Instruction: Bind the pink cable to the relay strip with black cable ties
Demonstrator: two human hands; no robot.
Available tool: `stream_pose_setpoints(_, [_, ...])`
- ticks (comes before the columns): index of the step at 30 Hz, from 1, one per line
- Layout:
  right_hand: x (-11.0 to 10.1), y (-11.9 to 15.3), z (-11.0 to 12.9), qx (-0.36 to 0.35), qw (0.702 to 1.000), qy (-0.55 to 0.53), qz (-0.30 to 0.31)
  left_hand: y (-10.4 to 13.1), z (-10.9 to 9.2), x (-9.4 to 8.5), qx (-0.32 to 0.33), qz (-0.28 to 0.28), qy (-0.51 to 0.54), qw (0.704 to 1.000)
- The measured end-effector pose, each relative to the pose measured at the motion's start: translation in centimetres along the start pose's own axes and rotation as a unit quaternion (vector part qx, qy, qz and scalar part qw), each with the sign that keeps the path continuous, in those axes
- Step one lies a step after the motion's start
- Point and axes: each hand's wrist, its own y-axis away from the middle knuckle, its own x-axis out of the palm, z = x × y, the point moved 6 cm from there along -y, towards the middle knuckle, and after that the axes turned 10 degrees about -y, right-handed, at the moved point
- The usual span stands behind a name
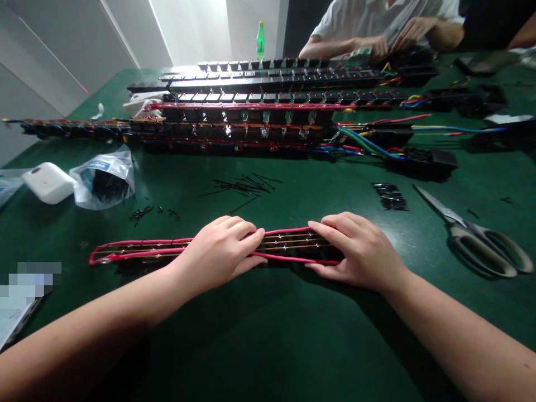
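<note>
A long narrow black strip (288, 241) with thin metal rods and small bright joints lies crosswise in front of me. A red wire (146, 254) runs along both its long edges and bends round at the left end. My left hand (221, 245) is closed over the middle of the strip, thumb and fingers gripping its edges and the wire. Toward the right end, my right hand (360, 251) clasps the strip the same way, thumb on the near edge, fingers on the far one. That end is hidden under the right hand.
Beyond lie loose black cable ties (247, 184), a black bundle (391, 196) and scissors (450, 215). An open plastic bag (104, 178) and white case (48, 182) sit left. Long wired black assemblies (234, 131) span the back, near a green bottle (260, 42) and a co-worker's hands (412, 33).
</note>
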Motion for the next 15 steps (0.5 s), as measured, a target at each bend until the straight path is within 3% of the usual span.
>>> stream_pose_setpoints(9, [-0.7, 1.0, 0.3, 0.009, 0.999, -0.03, 0.019, 0.5, -0.2, 0.0, -0.005, -0.003, 0.025, 1.0])
stream_pose_setpoints(15, [-0.7, 1.2, 0.1, 0.005, 0.999, -0.041, 0.032, 0.1, -1.3, -0.4, 0.008, 0.016, -0.043, 0.999])
